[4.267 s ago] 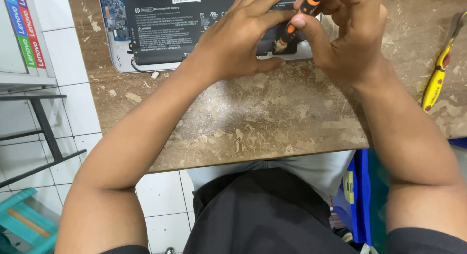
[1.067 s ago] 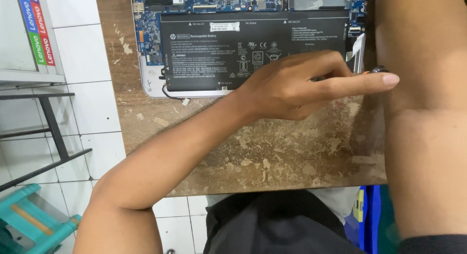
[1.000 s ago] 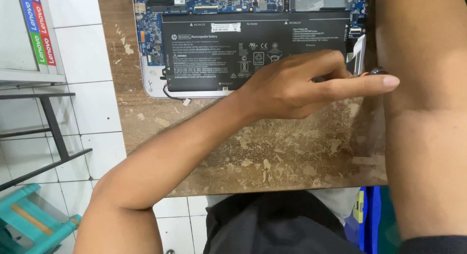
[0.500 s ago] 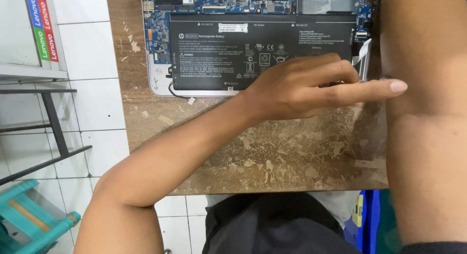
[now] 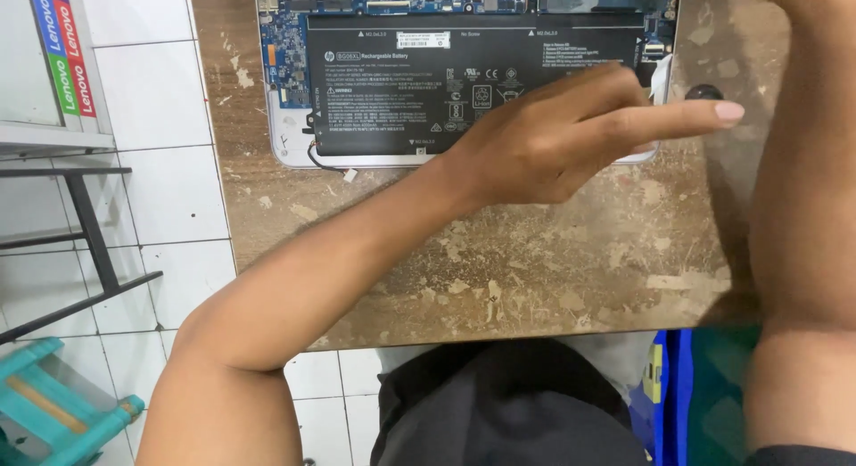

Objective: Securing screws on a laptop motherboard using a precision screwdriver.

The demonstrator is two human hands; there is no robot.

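Observation:
An opened laptop (image 5: pixel 294 136) lies underside up at the far edge of the worn brown table (image 5: pixel 553 270), showing its black battery (image 5: pixel 401 82) and blue circuit board (image 5: pixel 285 65). My left hand (image 5: pixel 553 136) reaches across and rests over the laptop's near right corner. Its index finger points straight to the right and the other fingers are curled, with nothing visible in them. Just beyond the fingertip a small dark round object (image 5: pixel 704 93) lies on the table. My right forearm (image 5: pixel 802 189) runs up the right side, and its hand is cut off by the top edge.
A thin black cable with a white plug (image 5: pixel 343 170) hangs out at the laptop's near left edge. White floor tiles, a black metal frame (image 5: pixel 89 234) and a turquoise stool (image 5: pixel 62 404) are to the left. A blue bin (image 5: pixel 669 386) stands at the lower right.
Several seconds ago both hands held an orange-handled screwdriver over the laptop. Since then my right hand has left the view. In the last second my left hand has stayed still while the view shifted slightly.

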